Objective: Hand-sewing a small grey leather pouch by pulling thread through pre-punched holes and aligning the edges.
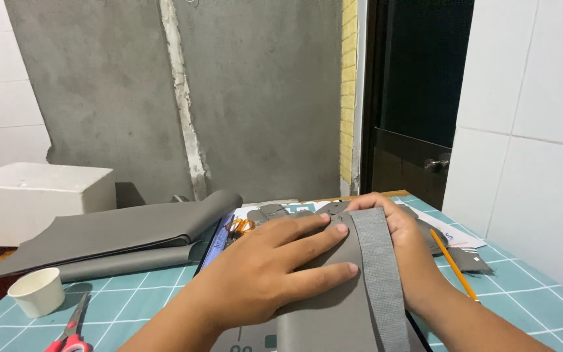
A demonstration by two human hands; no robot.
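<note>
My left hand (275, 264) lies flat, fingers spread, pressing on a grey leather-like piece (324, 306) in the middle of the table. A grey woven strap (380, 274) runs lengthwise over that piece. My right hand (404, 251) rests along the strap's right side, its fingers curled over the far end of the strap and piece. Small grey cut pieces (275, 210) lie just beyond the hands.
A teal grid cutting mat (131, 303) covers the table. Folded grey material (118, 238) lies at left, behind it a white box (34, 199). A paper cup (37, 291) and red-handled scissors (70, 329) sit front left. A pencil (454, 264) lies at right, orange-handled scissors (239, 228) near the centre.
</note>
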